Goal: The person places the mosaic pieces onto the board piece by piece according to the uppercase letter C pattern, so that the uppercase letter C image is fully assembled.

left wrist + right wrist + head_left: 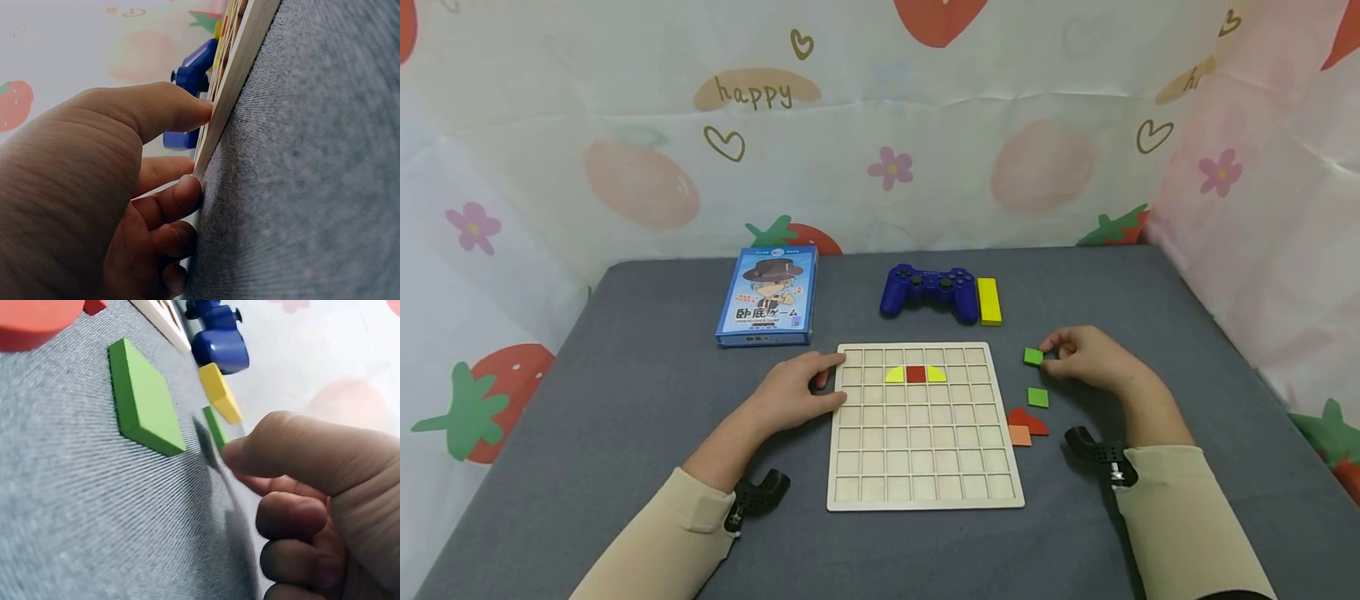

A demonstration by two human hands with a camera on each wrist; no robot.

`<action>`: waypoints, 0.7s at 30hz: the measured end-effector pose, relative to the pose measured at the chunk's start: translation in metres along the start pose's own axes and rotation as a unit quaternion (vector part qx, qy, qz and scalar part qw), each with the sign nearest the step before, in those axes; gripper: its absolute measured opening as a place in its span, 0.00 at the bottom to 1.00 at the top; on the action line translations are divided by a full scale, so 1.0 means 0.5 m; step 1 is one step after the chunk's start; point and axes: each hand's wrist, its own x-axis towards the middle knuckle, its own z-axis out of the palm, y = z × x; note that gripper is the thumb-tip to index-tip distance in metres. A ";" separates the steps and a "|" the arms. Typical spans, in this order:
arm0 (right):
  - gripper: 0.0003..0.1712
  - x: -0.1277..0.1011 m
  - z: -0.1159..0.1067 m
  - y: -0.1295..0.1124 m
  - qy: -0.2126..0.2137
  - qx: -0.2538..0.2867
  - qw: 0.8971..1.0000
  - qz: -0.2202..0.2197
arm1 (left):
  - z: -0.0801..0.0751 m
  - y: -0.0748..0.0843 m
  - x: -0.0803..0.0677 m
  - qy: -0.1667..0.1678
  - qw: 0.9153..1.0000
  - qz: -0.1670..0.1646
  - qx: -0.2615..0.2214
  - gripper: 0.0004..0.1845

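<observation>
A pale wooden grid board (925, 462) lies in the middle of the table. In its second row sit a red square tile (916, 374) and, on either side, a yellow quarter-round tile (895, 375) and another yellow quarter-round tile (936, 374). My left hand (793, 392) rests its thumb and index finger, spread apart, against the board's left edge. Right of the board, my right hand (1086, 358) pinches a green square tile (215, 428) between thumb and index finger; a shadow shows beneath it. A second green square tile (147, 403) lies flat nearer to me.
Beside the board's right edge lie a red rounded tile (1033, 422) and an orange square tile (1019, 435). Behind the board are a blue game controller (929, 292), a yellow block (989, 302) and a blue card-game box (767, 296). Printed cloth hangs behind the table.
</observation>
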 end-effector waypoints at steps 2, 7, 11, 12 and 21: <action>0.19 0.000 -0.002 -0.003 0.014 -0.003 1.000 -0.002 | 0.000 0.001 0.000 0.000 1.000 0.000 -0.001 0.29; 0.18 -0.003 -0.007 -0.021 0.047 -0.004 0.999 -0.021 | 0.000 0.001 0.000 -0.001 1.000 0.000 -0.001 0.29; 0.18 -0.011 -0.009 -0.047 0.062 0.002 0.997 -0.042 | -0.001 0.001 -0.001 -0.001 1.000 -0.001 -0.003 0.29; 0.18 -0.013 -0.009 -0.055 0.066 0.004 0.997 -0.045 | -0.001 0.001 -0.001 -0.001 1.000 -0.001 -0.004 0.29; 0.16 -0.038 -0.012 -0.126 0.095 0.010 0.992 -0.078 | -0.003 0.002 -0.004 -0.003 1.000 -0.004 -0.007 0.29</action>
